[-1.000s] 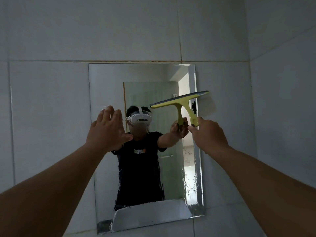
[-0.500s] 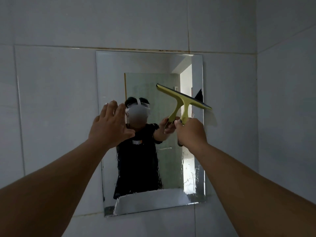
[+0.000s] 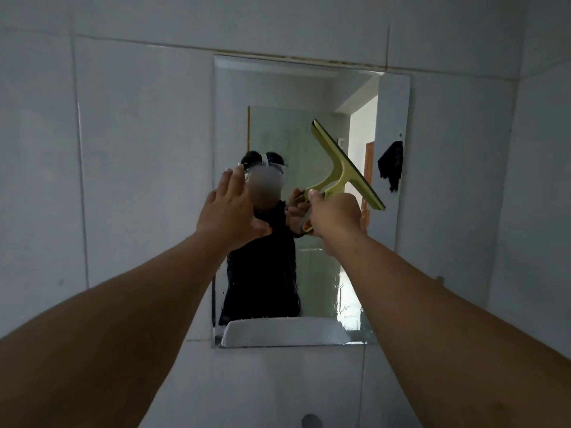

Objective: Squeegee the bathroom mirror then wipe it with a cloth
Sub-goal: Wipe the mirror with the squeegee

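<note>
Right hand [image 3: 336,219] grips the squeegee [image 3: 343,168] handle, mostly hidden; blade tilted before the mirror [image 3: 309,88] centre, contact unclear. Left hand [image 3: 230,211] flat, fingers straight, near the mirror's left edge, holding nothing.

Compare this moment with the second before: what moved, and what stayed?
The right hand turned the yellow squeegee clockwise, its blade going from nearly level to steeply slanted, top end leftward. The left hand stayed open at the mirror; grip on the handle unchanged.
</note>
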